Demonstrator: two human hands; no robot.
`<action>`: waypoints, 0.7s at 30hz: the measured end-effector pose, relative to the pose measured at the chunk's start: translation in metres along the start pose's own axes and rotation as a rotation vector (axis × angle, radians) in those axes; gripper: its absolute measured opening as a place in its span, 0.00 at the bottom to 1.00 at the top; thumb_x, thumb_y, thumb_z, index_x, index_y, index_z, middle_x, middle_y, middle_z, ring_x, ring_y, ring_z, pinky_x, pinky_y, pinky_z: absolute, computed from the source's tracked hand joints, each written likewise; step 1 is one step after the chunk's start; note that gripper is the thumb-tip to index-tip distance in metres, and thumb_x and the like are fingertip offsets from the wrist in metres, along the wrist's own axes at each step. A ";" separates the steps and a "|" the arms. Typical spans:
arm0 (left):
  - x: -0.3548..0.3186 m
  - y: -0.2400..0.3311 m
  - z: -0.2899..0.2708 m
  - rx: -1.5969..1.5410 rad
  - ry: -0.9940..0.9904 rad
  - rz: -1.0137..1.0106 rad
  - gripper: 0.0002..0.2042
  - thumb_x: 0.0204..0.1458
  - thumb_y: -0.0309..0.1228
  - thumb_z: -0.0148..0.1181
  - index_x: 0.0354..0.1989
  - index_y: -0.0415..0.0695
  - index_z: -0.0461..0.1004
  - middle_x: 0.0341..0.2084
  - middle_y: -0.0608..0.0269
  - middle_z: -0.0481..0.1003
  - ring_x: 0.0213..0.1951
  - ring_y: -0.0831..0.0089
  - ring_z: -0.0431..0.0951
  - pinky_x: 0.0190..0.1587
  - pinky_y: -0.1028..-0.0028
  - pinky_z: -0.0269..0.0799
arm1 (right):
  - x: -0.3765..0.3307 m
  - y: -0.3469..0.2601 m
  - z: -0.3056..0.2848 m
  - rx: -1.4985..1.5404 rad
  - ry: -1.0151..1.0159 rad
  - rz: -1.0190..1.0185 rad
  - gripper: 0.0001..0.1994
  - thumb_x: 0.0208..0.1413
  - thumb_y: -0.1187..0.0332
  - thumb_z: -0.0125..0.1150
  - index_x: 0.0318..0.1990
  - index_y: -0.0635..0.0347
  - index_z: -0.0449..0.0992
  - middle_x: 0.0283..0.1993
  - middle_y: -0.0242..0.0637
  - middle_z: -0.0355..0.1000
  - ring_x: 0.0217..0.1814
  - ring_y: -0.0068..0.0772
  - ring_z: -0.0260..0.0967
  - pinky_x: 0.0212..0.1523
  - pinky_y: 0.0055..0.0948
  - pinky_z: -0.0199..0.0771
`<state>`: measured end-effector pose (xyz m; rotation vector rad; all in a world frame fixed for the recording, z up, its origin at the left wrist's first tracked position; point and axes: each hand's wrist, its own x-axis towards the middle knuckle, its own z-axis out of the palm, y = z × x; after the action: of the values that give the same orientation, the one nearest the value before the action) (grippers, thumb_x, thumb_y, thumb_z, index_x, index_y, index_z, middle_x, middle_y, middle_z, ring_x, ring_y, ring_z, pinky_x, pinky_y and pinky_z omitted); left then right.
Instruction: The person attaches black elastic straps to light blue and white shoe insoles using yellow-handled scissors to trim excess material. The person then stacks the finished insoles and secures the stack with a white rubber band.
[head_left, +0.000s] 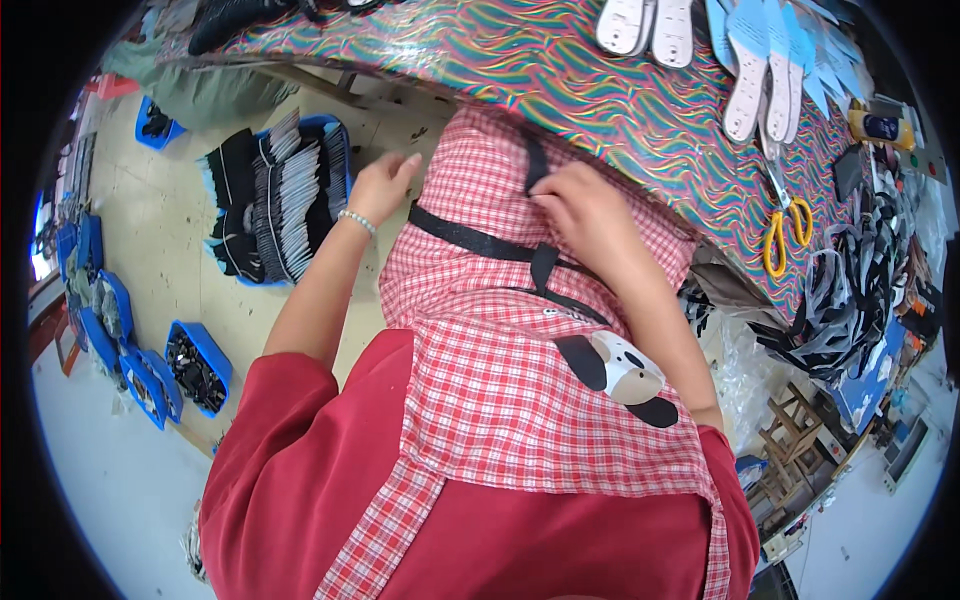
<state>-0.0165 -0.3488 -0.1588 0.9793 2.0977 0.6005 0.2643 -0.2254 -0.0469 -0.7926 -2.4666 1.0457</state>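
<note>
While the right hand [585,215] pinches the black strap [537,165] against the checked apron [500,380] at the desk [600,100] edge and the left hand [380,185], fingers loose and empty, reaches for the apron's side, this looks like mid-adjustment; next needs a left-hand grip; strap ends hidden.

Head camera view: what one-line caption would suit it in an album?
Right hand pinches a black apron strap; left hand rests at the checked apron's edge.

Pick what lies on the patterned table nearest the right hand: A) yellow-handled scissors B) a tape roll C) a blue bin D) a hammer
A: the yellow-handled scissors lie on the patterned table, right of the right hand, which pinches a black apron strap.
</note>
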 end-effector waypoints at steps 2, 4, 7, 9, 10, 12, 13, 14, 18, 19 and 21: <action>0.009 -0.055 0.011 -0.008 -0.438 -0.421 0.29 0.60 0.50 0.48 0.55 0.33 0.68 0.48 0.50 0.74 0.48 0.67 0.75 0.54 0.68 0.66 | -0.017 -0.020 -0.032 0.143 0.019 0.143 0.04 0.52 0.76 0.59 0.35 0.65 0.75 0.34 0.39 0.70 0.36 0.34 0.70 0.38 0.26 0.70; -0.011 -0.056 0.029 -0.477 -0.457 -0.524 0.31 0.60 0.51 0.45 0.54 0.30 0.67 0.48 0.49 0.74 0.47 0.63 0.76 0.53 0.68 0.68 | -0.049 -0.024 -0.071 0.143 0.048 0.307 0.03 0.53 0.78 0.58 0.35 0.66 0.75 0.34 0.35 0.70 0.35 0.24 0.68 0.36 0.21 0.68; -0.027 -0.037 0.030 -1.142 -0.401 -0.534 0.19 0.60 0.40 0.51 0.49 0.33 0.69 0.45 0.53 0.74 0.46 0.65 0.75 0.52 0.69 0.70 | -0.124 -0.004 -0.117 0.106 0.264 0.754 0.13 0.53 0.81 0.55 0.47 0.64 0.75 0.45 0.40 0.71 0.39 0.28 0.72 0.38 0.24 0.73; -0.012 -0.066 0.018 -1.601 -0.301 -0.276 0.12 0.58 0.33 0.55 0.43 0.35 0.71 0.40 0.56 0.74 0.45 0.67 0.75 0.52 0.68 0.71 | -0.154 0.005 -0.136 -0.368 0.282 0.671 0.18 0.57 0.79 0.53 0.56 0.61 0.69 0.53 0.41 0.70 0.43 0.25 0.72 0.39 0.24 0.74; -0.008 -0.051 0.003 -1.924 -0.044 -0.311 0.06 0.54 0.26 0.57 0.38 0.38 0.71 0.35 0.59 0.75 0.41 0.68 0.76 0.49 0.65 0.73 | -0.162 0.003 -0.136 -0.253 0.362 0.778 0.18 0.58 0.78 0.53 0.56 0.61 0.69 0.52 0.40 0.71 0.43 0.24 0.72 0.39 0.24 0.74; 0.008 -0.051 -0.048 -1.904 0.106 -0.140 0.05 0.56 0.26 0.54 0.38 0.39 0.71 0.31 0.60 0.74 0.38 0.68 0.75 0.45 0.65 0.73 | -0.157 0.005 -0.125 0.007 0.440 0.829 0.17 0.59 0.76 0.53 0.56 0.62 0.69 0.51 0.39 0.71 0.44 0.22 0.71 0.39 0.23 0.74; 0.008 -0.042 -0.077 -1.974 0.193 -0.068 0.07 0.57 0.28 0.52 0.40 0.39 0.71 0.29 0.62 0.74 0.36 0.70 0.74 0.44 0.66 0.72 | -0.145 0.007 -0.113 0.148 0.437 0.771 0.17 0.59 0.76 0.53 0.56 0.63 0.69 0.51 0.38 0.72 0.43 0.22 0.70 0.39 0.22 0.74; 0.014 -0.049 -0.106 -1.914 0.168 0.114 0.09 0.59 0.31 0.51 0.42 0.39 0.71 0.28 0.64 0.73 0.34 0.71 0.73 0.44 0.67 0.71 | -0.129 0.005 -0.100 0.290 0.438 0.710 0.16 0.60 0.75 0.53 0.56 0.63 0.70 0.50 0.38 0.72 0.43 0.21 0.70 0.39 0.22 0.73; 0.012 -0.049 -0.224 -1.840 0.172 0.506 0.15 0.64 0.36 0.42 0.47 0.37 0.68 0.27 0.65 0.65 0.30 0.73 0.64 0.38 0.71 0.67 | -0.021 -0.038 -0.037 0.167 0.088 0.229 0.14 0.56 0.73 0.57 0.50 0.64 0.73 0.47 0.42 0.74 0.46 0.31 0.72 0.44 0.26 0.72; 0.006 -0.045 -0.252 -1.818 0.181 0.574 0.15 0.64 0.36 0.41 0.48 0.37 0.68 0.28 0.65 0.65 0.29 0.73 0.63 0.37 0.71 0.66 | -0.001 -0.053 -0.023 0.239 -0.044 0.205 0.17 0.57 0.72 0.57 0.54 0.65 0.71 0.48 0.41 0.73 0.49 0.29 0.71 0.49 0.26 0.70; -0.017 -0.034 -0.296 -1.706 0.229 0.678 0.16 0.64 0.38 0.40 0.49 0.38 0.67 0.28 0.66 0.64 0.29 0.74 0.63 0.36 0.73 0.65 | 0.027 -0.054 0.019 0.227 -0.168 -0.090 0.21 0.54 0.62 0.62 0.53 0.63 0.71 0.50 0.49 0.71 0.51 0.52 0.69 0.53 0.34 0.67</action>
<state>-0.2539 -0.4128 0.0096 0.4537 0.6310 2.2937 0.2141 -0.2497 -0.0169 -0.5389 -2.4339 1.3776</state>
